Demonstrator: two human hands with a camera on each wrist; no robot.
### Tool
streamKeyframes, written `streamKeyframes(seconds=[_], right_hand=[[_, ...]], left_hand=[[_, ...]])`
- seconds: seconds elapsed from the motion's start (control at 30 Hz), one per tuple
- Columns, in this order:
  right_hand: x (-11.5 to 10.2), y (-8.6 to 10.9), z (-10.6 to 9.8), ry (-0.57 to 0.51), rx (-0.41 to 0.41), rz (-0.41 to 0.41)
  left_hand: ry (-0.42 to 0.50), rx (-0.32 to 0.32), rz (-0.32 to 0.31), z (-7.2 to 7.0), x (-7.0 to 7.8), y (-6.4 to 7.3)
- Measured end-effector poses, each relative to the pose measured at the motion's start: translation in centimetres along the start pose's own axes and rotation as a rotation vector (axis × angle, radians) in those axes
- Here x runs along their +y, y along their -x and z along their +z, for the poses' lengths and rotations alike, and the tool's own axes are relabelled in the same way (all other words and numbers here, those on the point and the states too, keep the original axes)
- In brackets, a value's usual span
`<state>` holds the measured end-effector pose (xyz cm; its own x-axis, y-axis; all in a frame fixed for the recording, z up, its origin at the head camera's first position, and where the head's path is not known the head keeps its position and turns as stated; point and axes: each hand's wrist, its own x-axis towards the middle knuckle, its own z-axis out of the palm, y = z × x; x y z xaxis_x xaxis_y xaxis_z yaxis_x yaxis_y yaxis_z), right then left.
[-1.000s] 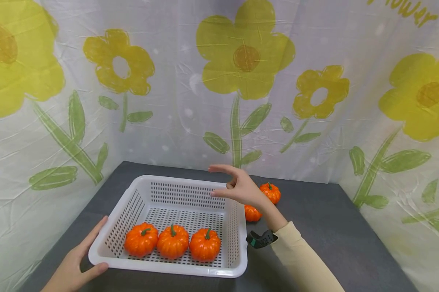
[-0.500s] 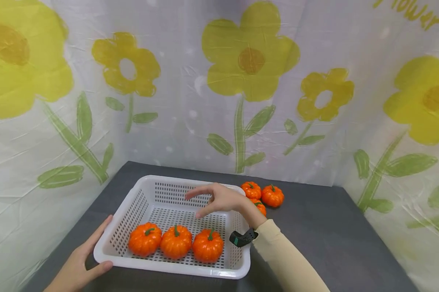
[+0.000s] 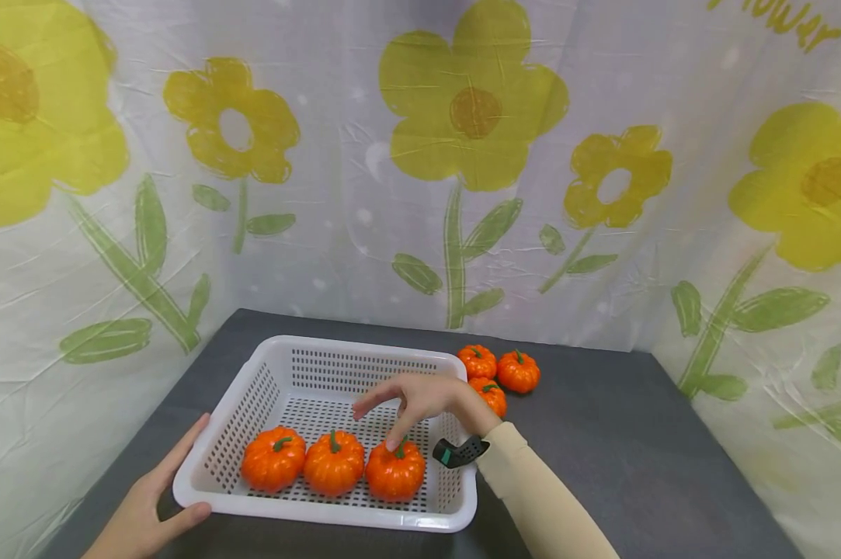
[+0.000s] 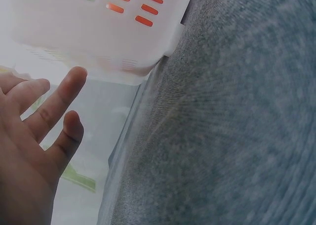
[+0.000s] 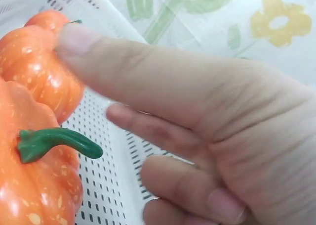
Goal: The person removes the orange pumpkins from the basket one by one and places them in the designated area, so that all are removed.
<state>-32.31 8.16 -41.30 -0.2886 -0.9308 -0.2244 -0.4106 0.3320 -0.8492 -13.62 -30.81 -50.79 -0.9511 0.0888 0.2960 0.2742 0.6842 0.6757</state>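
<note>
A white perforated plastic basket [image 3: 322,522] stands on the dark table, with three orange toy pumpkins with green stems along its near side: left [image 3: 273,460], middle [image 3: 334,464] and right [image 3: 395,473]. My left hand [image 3: 144,497] rests at the basket's near left corner, fingers extended along the side and thumb by the front rim. In the left wrist view its fingers [image 4: 69,89] lie near the basket wall. My right hand [image 3: 420,400] hovers inside the basket just above the right pumpkin, thumb and forefinger apart. Nothing is between them; the other fingers are bent in the right wrist view.
Behind the basket's right side, three more orange pumpkins sit together on the table: one at the back [image 3: 477,362], one at the right [image 3: 518,372] and one nearer [image 3: 488,396]. A flower-printed curtain [image 3: 336,233] surrounds the table [image 3: 602,450].
My right hand has moved left and down from above the basket's right rim to over the right pumpkin. The left hand stays at the corner. The view has shifted slightly.
</note>
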Motion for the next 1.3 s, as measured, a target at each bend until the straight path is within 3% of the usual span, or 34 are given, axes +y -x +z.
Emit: streamKeyframes(seconds=[0.17,0.3,0.47,0.67,1.03,1.3], right_hand=[[0.47,0.09,-0.01,0.016,-0.098,0.03],[0.35,0.23,0.08,0.045,-0.13,0.124],[0.14,0.51,0.23,0.001,-0.163,0.246],[0.04,0.73,0.34,0.024,-0.207,0.307],[-0.39,0.87,0.35,-0.01,-0.222,0.347],[-0.3,0.76,0.46,0.013,-0.158,0.381]], left_hand=[[0.008,-0.002,0.002,0.01,0.12,-0.07],[-0.007,0.005,0.009,-0.14,0.0,-0.15],[-0.001,0.004,0.011,-0.22,-0.03,-0.17],[-0.008,-0.001,0.005,0.01,-0.15,-0.19],[0.021,0.006,0.023,0.07,-0.17,-0.14],[0.062,-0.005,0.006,0.24,-0.15,-0.04]])
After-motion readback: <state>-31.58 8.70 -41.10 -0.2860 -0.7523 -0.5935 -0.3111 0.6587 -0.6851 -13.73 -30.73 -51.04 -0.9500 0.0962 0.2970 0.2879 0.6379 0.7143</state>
